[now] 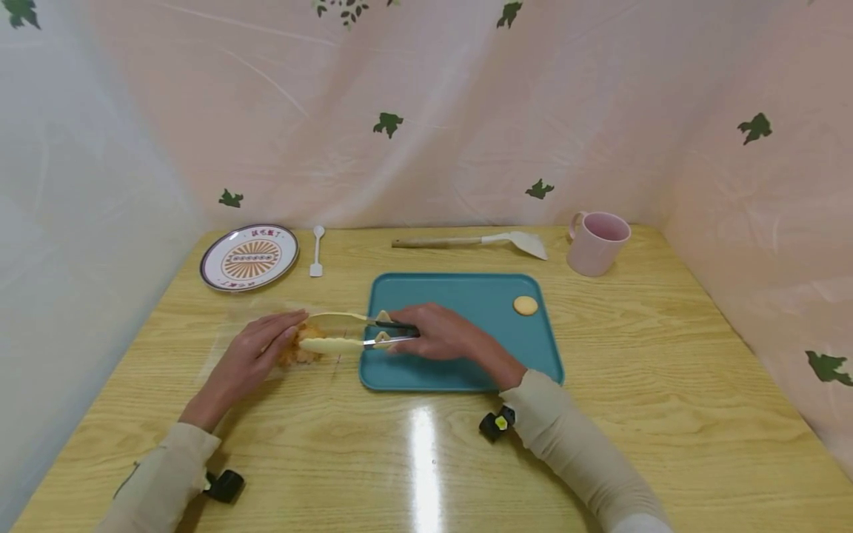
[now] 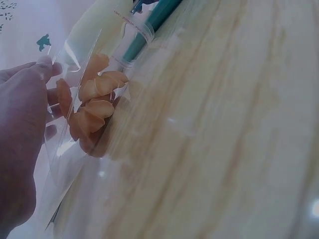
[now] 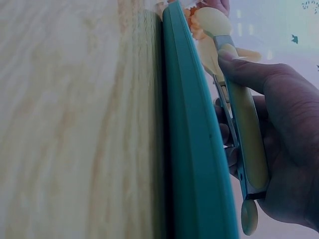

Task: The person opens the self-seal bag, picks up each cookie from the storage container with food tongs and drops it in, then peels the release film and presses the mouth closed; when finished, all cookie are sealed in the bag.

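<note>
My left hand (image 1: 256, 352) holds a clear plastic bag (image 2: 65, 159) at the left of the table. Inside it are several orange-brown, curved biscuits (image 2: 97, 107), partly hidden by the hand in the head view. My right hand (image 1: 443, 333) grips a pair of tongs (image 3: 246, 129) with pale yellow heads and metal arms, above the left part of a teal tray (image 1: 460, 377). The tongs' heads are spread apart and point left, at the bag's mouth beside the biscuits; whether they touch any cannot be told. One round, pale biscuit (image 1: 525, 306) lies on the tray's right side.
Along the back stand a white patterned plate (image 1: 249, 257), a small white spoon (image 1: 317, 252), a spatula with a wooden handle (image 1: 440, 242) and a pink mug (image 1: 597, 244). Hanging cloth (image 1: 440, 111) with green leaf prints encloses the wooden table (image 1: 653, 414) at the back and sides.
</note>
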`<action>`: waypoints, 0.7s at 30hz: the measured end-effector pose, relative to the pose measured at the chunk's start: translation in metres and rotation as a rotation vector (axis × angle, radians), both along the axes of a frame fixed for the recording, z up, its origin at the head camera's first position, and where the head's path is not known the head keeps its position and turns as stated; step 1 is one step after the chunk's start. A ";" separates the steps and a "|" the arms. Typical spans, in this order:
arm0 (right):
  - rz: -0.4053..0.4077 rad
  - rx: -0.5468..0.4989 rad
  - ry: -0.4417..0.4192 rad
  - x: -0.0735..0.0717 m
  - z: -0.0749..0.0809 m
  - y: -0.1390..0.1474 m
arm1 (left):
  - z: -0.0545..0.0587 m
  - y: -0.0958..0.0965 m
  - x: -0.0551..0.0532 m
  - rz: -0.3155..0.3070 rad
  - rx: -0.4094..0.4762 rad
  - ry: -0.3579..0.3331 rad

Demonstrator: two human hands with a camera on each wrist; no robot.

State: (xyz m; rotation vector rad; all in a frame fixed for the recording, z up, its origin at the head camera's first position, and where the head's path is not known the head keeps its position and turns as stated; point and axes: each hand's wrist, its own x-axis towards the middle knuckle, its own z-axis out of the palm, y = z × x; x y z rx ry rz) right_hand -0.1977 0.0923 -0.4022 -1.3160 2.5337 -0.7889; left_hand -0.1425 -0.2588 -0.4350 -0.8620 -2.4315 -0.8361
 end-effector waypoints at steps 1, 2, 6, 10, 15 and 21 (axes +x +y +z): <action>-0.003 0.001 -0.001 0.000 0.000 -0.001 | 0.000 0.000 0.000 0.000 0.000 0.002; -0.006 0.001 -0.003 0.000 0.000 -0.001 | 0.000 0.000 0.000 0.001 -0.001 0.003; -0.007 0.002 -0.003 0.000 -0.001 -0.004 | 0.000 -0.001 0.000 0.000 0.002 0.011; 0.000 -0.004 -0.008 0.001 -0.001 -0.007 | 0.000 -0.001 0.000 -0.004 0.009 0.019; -0.001 -0.006 -0.019 0.002 -0.001 -0.008 | 0.000 -0.001 0.001 0.001 0.015 0.012; -0.001 0.004 -0.013 0.002 -0.002 -0.008 | 0.001 0.000 0.001 0.007 0.021 0.006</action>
